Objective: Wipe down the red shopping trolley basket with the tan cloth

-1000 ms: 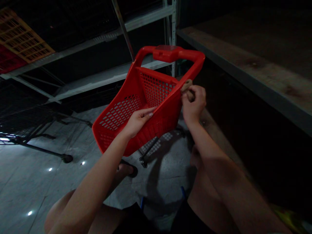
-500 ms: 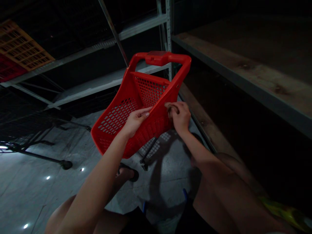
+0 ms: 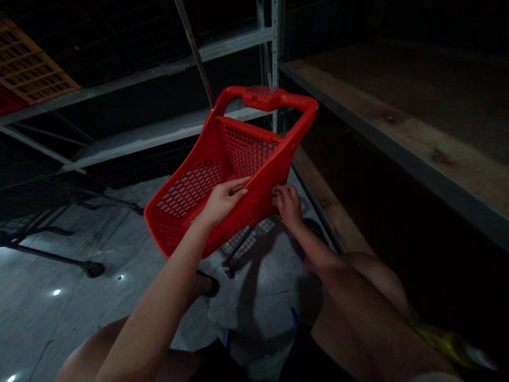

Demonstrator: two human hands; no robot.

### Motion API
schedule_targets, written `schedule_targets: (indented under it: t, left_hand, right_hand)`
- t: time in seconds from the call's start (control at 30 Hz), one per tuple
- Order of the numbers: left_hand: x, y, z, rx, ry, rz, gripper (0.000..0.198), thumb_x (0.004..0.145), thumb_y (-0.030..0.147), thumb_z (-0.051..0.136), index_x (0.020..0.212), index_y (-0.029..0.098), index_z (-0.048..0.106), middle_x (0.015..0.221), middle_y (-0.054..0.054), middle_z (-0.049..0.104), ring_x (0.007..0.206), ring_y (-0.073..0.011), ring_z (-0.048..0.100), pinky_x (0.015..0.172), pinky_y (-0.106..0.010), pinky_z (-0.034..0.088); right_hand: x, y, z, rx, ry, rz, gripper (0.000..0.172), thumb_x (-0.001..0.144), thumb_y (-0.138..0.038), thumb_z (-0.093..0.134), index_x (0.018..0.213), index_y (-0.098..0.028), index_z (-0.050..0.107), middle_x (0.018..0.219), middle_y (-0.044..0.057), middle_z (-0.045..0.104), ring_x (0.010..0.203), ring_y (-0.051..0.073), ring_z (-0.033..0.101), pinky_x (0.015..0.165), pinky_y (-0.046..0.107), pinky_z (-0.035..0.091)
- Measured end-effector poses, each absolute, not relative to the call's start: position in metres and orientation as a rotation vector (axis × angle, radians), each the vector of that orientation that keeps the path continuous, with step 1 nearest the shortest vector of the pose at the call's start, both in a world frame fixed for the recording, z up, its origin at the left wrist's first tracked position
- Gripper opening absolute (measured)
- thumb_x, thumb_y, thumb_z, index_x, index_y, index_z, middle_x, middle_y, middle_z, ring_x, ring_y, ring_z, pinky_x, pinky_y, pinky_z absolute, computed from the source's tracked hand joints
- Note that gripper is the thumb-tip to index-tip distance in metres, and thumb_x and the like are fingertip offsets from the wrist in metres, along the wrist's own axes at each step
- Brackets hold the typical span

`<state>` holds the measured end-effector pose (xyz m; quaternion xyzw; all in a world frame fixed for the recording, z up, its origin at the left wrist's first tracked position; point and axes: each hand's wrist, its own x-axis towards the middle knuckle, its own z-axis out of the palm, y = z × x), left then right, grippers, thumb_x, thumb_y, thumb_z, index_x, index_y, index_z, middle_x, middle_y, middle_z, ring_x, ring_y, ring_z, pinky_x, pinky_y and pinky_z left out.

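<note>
Red plastic was held by the left hand (image 3: 222, 201), its fingers laid over the long near rim of a shopping cart (image 3: 254, 199) and its thumb set against the outside, so that the edge was pinched between them. By the right hand (image 3: 289, 207) a small brownish wad (image 3: 275, 194) was grasped in bent fingers and pressed to the outer side panel, below the rim and toward the handle end; whether it was cloth or sponge could not be told. The cart was placed directly in front of the person, its handle (image 3: 262, 98) turned away and its lower, narrower end pointed to the left. Its basket was pierced with rows of holes, and beneath it a metal caster (image 3: 228, 269) was seen on the grey floor (image 3: 151, 345), where a patterned shadow was cast. A dark-shod foot (image 3: 209, 286) was planted near that caster, and two blue pieces (image 3: 294, 317) were partly seen between the knees. Farther left, a dark metal frame (image 3: 47, 254) was carried on a black wheel (image 3: 94, 269). Behind the cart, pale metal shelving (image 3: 238, 42) was ranged, with an orange crate (image 3: 34, 63) and a red crate (image 3: 10, 101) borne on it at the upper left. To the right, a broad wooden shelf (image 3: 382, 111) was half lost in shadow, and something yellow (image 3: 445, 344), too blurred to be identified, was seen at the lower right.
</note>
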<state>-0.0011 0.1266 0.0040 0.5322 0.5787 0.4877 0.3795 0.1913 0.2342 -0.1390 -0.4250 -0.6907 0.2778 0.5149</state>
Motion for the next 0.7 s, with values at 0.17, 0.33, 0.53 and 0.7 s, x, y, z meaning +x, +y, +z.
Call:
schedule_targets:
  t: [0.17, 0.33, 0.53, 0.7]
  left_hand:
    - [-0.003, 0.128, 0.001, 1.524, 1.582, 1.224, 0.05, 0.092, 0.04, 0.074, 0.136, 0.019, 0.076, 0.136, -0.009, 0.077, 0.128, -0.0304, 0.072, 0.12, -0.045, 0.051]
    - [0.002, 0.116, -0.006, 1.848, 1.844, 1.117, 0.046, 0.098, 0.024, 0.061, 0.143, 0.027, 0.072, 0.139, -0.005, 0.075, 0.124, -0.0267, 0.074, 0.119, -0.041, 0.052]
    - [0.023, 0.125, 0.011, 2.02, 2.018, 1.023, 0.045, 0.104, 0.022, 0.052, 0.145, 0.021, 0.069, 0.142, -0.011, 0.073, 0.128, -0.0272, 0.072, 0.118, -0.039, 0.05]
    - [0.046, 0.174, 0.032, 1.943, 2.045, 1.032, 0.038, 0.1, 0.026, 0.066, 0.137, 0.022, 0.074, 0.135, -0.01, 0.077, 0.124, -0.0311, 0.072, 0.117, -0.04, 0.049]
  right_hand:
    - [0.189, 0.231, -0.135, -1.162, -1.455, 0.693, 0.022, 0.079, -0.017, 0.056, 0.1, -0.021, 0.064, 0.106, 0.01, 0.068, 0.103, 0.024, 0.064, 0.099, 0.042, 0.055]
    - [0.188, 0.26, -0.067, -0.968, -1.41, 0.473, 0.02, 0.085, -0.02, 0.058, 0.103, -0.024, 0.067, 0.112, 0.008, 0.067, 0.113, 0.024, 0.062, 0.107, 0.043, 0.05]
    - [0.182, 0.248, -0.083, -0.995, -1.369, 0.584, 0.027, 0.081, -0.019, 0.054, 0.105, -0.023, 0.065, 0.118, 0.011, 0.066, 0.118, 0.024, 0.061, 0.113, 0.044, 0.048]
    - [0.168, 0.215, -0.149, -1.268, -1.143, 1.017, 0.013, 0.071, -0.026, 0.058, 0.084, -0.024, 0.057, 0.084, 0.004, 0.068, 0.083, 0.022, 0.063, 0.083, 0.037, 0.057]
